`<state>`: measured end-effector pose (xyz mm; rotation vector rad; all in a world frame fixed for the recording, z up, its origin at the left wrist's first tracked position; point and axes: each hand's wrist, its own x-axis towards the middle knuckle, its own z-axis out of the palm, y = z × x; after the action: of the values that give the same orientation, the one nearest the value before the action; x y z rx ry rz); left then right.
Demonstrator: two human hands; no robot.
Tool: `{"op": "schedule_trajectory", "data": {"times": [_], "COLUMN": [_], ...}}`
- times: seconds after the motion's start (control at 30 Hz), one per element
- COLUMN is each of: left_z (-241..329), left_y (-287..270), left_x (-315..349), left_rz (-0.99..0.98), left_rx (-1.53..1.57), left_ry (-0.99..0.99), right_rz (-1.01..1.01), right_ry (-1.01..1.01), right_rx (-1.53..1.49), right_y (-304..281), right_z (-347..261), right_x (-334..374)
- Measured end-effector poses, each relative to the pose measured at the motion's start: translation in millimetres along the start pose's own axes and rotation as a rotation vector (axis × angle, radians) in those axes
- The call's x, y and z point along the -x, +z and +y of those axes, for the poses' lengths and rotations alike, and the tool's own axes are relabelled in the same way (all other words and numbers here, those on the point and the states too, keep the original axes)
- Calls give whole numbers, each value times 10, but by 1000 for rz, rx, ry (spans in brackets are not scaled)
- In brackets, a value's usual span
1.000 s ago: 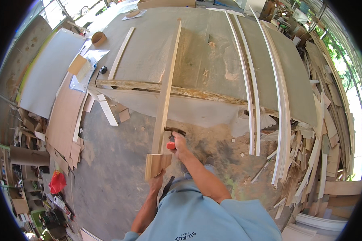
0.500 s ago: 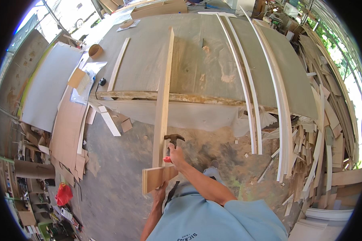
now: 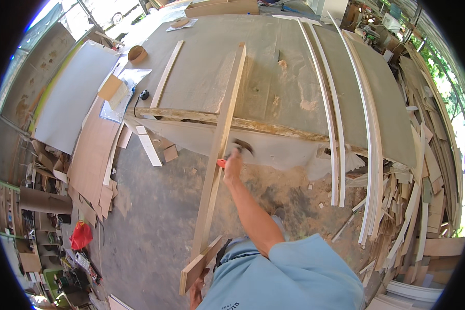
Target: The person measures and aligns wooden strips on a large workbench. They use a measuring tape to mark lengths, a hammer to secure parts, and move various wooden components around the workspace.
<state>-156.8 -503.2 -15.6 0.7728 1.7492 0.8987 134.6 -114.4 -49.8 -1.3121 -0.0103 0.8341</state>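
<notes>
My right hand (image 3: 233,166) is closed around a claw hammer (image 3: 245,146), whose dark head shows above my fist and whose red grip end sticks out on the left. It is beside the long wooden beam (image 3: 210,201), which runs from the table toward me. A short, wide board (image 3: 197,267) stands crosswise at the beam's near end. Behind that board my left hand (image 3: 197,290) is closed on its lower side, with most of the fingers hidden.
The beam's far part lies on a wide grey table (image 3: 191,77). Long white strips (image 3: 323,88) overhang its right side. Scrap wood (image 3: 392,206) is heaped at the right. Brown sheets (image 3: 88,165), a tape measure (image 3: 144,95) and a red bag (image 3: 81,235) are at the left.
My right hand has gone forward along the beam with the hammer, away from the short board. The short board and my left hand appear lower in the view, which has also shifted.
</notes>
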Motion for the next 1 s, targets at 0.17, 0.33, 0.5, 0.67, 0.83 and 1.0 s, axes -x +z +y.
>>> {"op": "schedule_trajectory", "data": {"times": [0.17, 0.33, 0.5, 0.67, 0.83, 1.0], "left_z": [-43, -73, -22, -52, -90, -99], "left_y": [-38, -124, -87, -105, -100, -70], "left_x": [149, 204, 143, 152, 178, 132], "left_rz": [74, 114, 131, 150, 160, 182], "left_rx": [25, 53, 63, 81, 107, 129], "left_ry": [-47, -74, -76, -88, -101, -126], "right_rz": [-137, 108, -178, -94, -271, -485], "right_ry": [120, 92, 71, 23, 136, 154], "right_rx": [-114, -195, -63, 6, -90, 187], "right_y": [56, 197, 157, 348, 140, 205], "right_z": [-26, -117, -2, -127, 52, 98], "right_x": [-320, 89, -29, 320, -95, 75]}}
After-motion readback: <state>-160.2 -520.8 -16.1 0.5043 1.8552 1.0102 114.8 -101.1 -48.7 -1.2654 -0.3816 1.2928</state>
